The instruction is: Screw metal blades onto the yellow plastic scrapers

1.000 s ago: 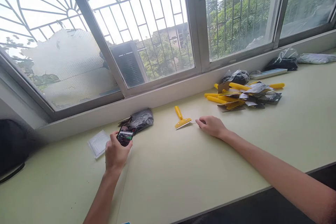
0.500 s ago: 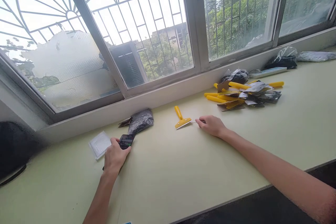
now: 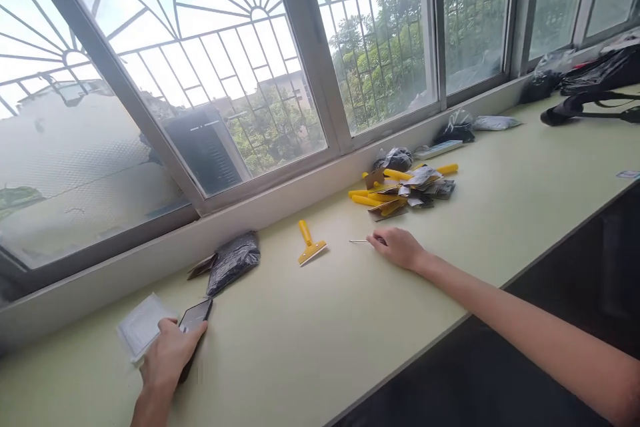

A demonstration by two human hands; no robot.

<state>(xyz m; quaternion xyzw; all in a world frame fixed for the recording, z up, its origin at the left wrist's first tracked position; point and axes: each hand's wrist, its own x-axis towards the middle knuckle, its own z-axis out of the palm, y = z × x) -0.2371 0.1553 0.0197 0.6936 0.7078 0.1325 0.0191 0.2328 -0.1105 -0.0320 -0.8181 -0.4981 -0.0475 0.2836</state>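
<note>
My left hand [image 3: 167, 353] is closed around the sides of a black phone [image 3: 196, 315], low over the table at the left; the hand covers part of its screen. In my closed right hand [image 3: 397, 247] is a screwdriver [image 3: 358, 241], its thin metal shaft pointing left and its handle mostly hidden by the fingers. A yellow scraper [image 3: 311, 251] with a wide white-edged head lies on the table between my hands. The screwdriver's tip is apart from it, on its right side.
Several yellow-handled scrapers with packaging lie in a pile [image 3: 400, 190] near the windowsill. A dark plastic-wrapped packet [image 3: 234, 263] and a clear flat case [image 3: 144, 325] are on the left. Bags and a black strap-like item [image 3: 575, 107] lie far right. The table's front edge runs diagonally.
The view has turned right. My right hand with the screwdriver has drawn away rightward from the yellow scraper. The phone, still in my left hand, now shows a paler screen.
</note>
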